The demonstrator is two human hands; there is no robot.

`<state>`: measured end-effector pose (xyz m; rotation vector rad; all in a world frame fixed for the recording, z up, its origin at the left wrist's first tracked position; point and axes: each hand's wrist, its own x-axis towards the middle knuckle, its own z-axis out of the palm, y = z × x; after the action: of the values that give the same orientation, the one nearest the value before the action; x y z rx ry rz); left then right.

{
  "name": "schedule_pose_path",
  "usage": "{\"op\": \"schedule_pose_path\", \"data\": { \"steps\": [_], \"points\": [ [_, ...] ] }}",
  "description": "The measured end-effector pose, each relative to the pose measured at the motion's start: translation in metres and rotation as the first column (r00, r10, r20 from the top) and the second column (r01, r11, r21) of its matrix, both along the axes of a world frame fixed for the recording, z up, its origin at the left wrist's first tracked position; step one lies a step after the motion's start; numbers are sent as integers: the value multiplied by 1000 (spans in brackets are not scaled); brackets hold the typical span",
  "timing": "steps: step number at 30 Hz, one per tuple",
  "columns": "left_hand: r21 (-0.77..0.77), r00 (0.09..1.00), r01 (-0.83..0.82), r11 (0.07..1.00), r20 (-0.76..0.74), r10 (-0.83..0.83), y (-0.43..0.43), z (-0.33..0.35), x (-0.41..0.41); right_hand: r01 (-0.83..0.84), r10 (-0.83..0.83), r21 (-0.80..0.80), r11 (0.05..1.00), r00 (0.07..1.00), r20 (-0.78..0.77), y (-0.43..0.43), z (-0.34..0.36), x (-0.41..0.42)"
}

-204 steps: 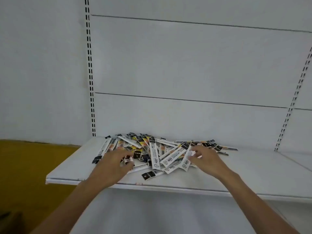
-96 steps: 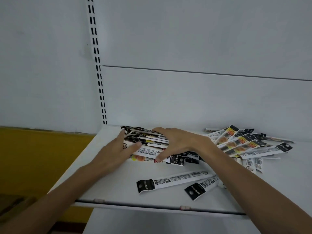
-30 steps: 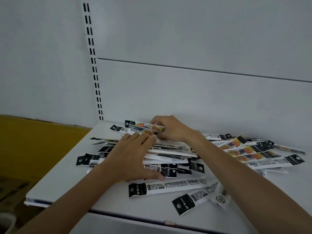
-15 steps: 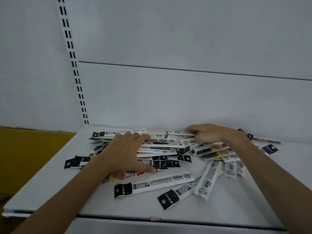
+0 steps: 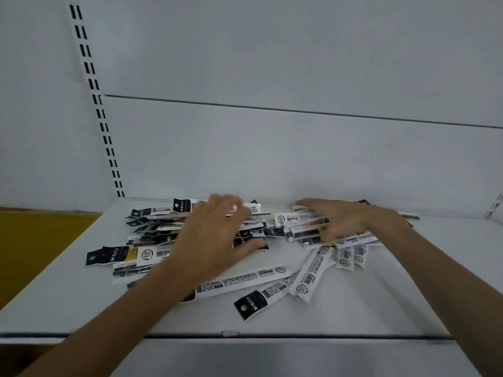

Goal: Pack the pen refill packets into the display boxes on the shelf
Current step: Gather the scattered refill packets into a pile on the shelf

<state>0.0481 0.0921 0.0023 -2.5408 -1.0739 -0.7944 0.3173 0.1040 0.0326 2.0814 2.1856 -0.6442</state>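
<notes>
A loose heap of long, narrow pen refill packets (image 5: 152, 235), white with black header tabs, is spread over the white shelf (image 5: 381, 300). My left hand (image 5: 215, 240) lies flat on the left part of the heap with its fingers spread. My right hand (image 5: 340, 219) rests with straight fingers on the packets at the right, beside the back wall. A few packets (image 5: 310, 273) lie apart nearer the front edge. No display box is in view.
The white back panel (image 5: 272, 153) rises right behind the heap, with a slotted upright (image 5: 103, 123) at the left. A yellow surface (image 5: 32, 240) lies beyond the shelf's left end. The shelf's front edge (image 5: 272, 336) runs across below my forearms.
My left hand has slid a little further back over the heap, and my right hand has stayed on the right-hand packets. The heap has been shuffled and spread compared with the earliest frames.
</notes>
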Motion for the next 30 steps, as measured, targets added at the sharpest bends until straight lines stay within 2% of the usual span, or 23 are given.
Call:
{"op": "schedule_pose_path", "data": {
  "steps": [2, 5, 7, 10, 13, 16, 19, 22, 24, 28, 30],
  "points": [
    [-165, 999, 31, 986, -27, -36, -26, 2, 24, -16, 17, -14, 1000, 998, 60, 5, -4, -9],
    [-322, 972, -118, 939, -230, 44, -41, -9, 57, -30, 27, 35, 999, 996, 88, 13, -7, -16],
    [-385, 954, -161, 909, -297, 43, -41, -11, 67, -54, 48, 78, 995, 995, 83, 16, -5, -16],
    [-479, 974, -97, 872, -226, -16, -34, -12, 60, -47, 33, 171, 984, 996, 84, 16, -8, -10],
    [-581, 993, 49, 813, -59, -102, -29, -8, 46, -25, 0, 316, 949, 997, 78, 15, -13, -2],
    [-568, 989, 149, 809, 71, -132, -25, -5, 34, 27, -35, 450, 893, 999, 11, 16, -13, 1],
    [-571, 982, 187, 799, 132, -136, -21, -2, 25, 81, -59, 508, 857, 996, -60, 21, -10, 0],
    [-620, 971, 224, 752, 209, -117, -20, 4, 15, 103, -19, 563, 820, 988, -152, 23, 0, -12],
    [-600, 956, 259, 757, 269, -114, -17, 11, 3, 74, 45, 591, 803, 982, -184, 24, 11, -29],
    [-463, 983, 126, 878, 180, -46, -4, 13, -29, -21, 178, 585, 811, 961, -212, 31, 34, -84],
    [-431, 989, 40, 902, 147, 27, -2, 2, -41, -85, 249, 564, 822, 943, -220, 38, 40, -118]
  ]
}}
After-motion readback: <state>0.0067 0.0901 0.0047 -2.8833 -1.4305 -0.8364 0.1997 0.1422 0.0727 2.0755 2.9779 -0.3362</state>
